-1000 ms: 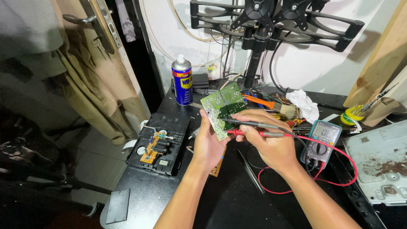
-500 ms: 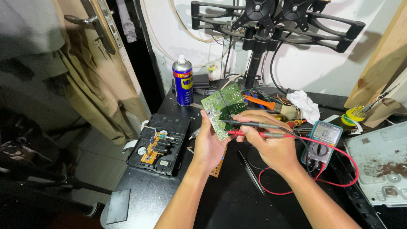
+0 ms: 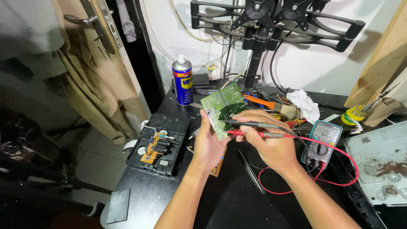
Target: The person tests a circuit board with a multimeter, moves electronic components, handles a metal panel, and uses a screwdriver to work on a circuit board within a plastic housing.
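Left hand (image 3: 208, 142) gripping green circuit board (image 3: 224, 109) by its lower edge, tilted up above black table (image 3: 229, 203). Right hand (image 3: 271, 142) closed around black probe (image 3: 246, 123) and red probe (image 3: 250, 134), tips seemingly touching the board. Multimeter (image 3: 324, 142) at 3 o'clock from that hand. Spray can (image 3: 182, 80) at 10 o'clock from board; opened black device (image 3: 160, 143) at 9 o'clock from left hand.

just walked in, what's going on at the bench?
A person holds a green circuit board upright in the left hand. The right hand pinches a black probe and a red probe together, tips against the board's solder side. Their leads run to a multimeter lying on the black table. An opened black device and a spray can sit to the left.
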